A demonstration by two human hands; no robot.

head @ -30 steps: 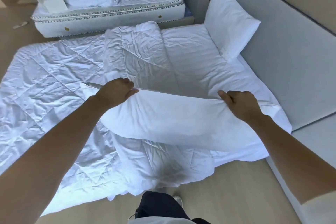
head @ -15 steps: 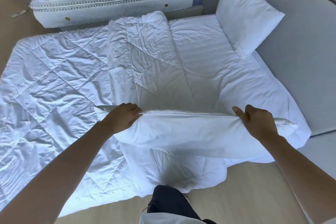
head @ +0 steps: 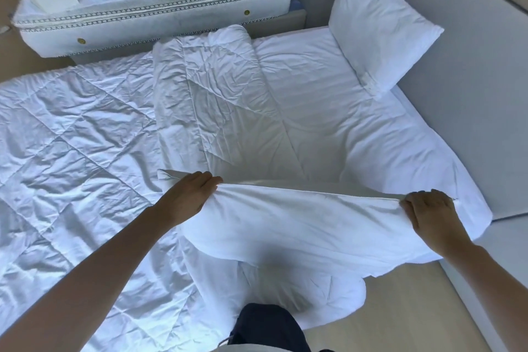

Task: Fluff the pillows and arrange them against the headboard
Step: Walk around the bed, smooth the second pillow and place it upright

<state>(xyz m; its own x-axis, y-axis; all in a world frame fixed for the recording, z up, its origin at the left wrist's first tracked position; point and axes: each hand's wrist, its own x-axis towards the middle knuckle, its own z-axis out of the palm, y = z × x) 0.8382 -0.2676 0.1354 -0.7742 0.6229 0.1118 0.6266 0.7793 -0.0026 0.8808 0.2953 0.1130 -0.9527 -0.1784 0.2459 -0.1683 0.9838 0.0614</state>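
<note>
Two hands on one white pillow [head: 300, 226], held up over the near edge of the bed [head: 328, 128]. Left hand [head: 187, 197] clamped on the pillow's top seam toward its left end, fingers curled over the fabric, a flap of case poking out past the knuckles. Right hand [head: 431, 217] pinching the same seam at its right end, knuckles up, grip tight. Pillow sagging between the two grips, belly hanging toward the wooden floor [head: 400, 308] and a dark trouser leg [head: 265, 328] below. Past the pillow, across the bed: rumpled quilted duvet [head: 80, 151] spread over the left part, its top folded back in a thick band across the middle, bare sheet to the right of that fold. Farther across the bed, second pillow [head: 377, 26] propped upright, leaning against the grey headboard [head: 471, 88] at the far right corner. Beyond the bed, another mattress [head: 160, 17] with bunched white bedding on top.
</note>
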